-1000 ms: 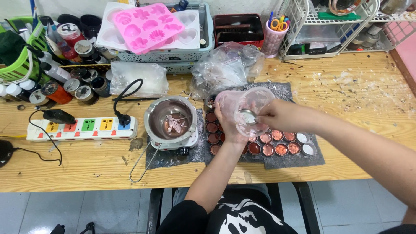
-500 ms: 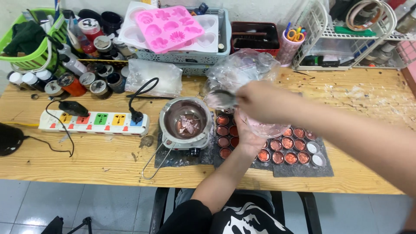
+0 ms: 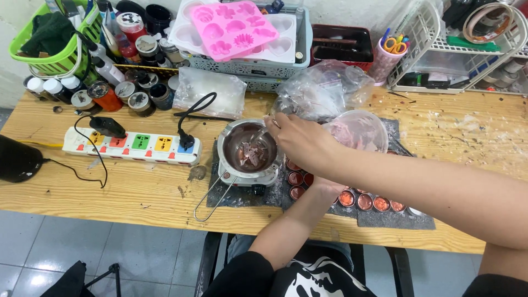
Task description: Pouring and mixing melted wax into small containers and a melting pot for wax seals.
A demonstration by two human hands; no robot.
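Hands at a wooden bench: the left hand, mostly hidden beneath the right forearm, rests among round tins of coppery wax, its grip impossible to tell. The right hand, which half a second ago hovered over the tins, now pinches a metal spoon above the steel pot, where pinkish flakes lie. Behind sits a clear plastic cup.

Black shirt, white print; bare forearms.
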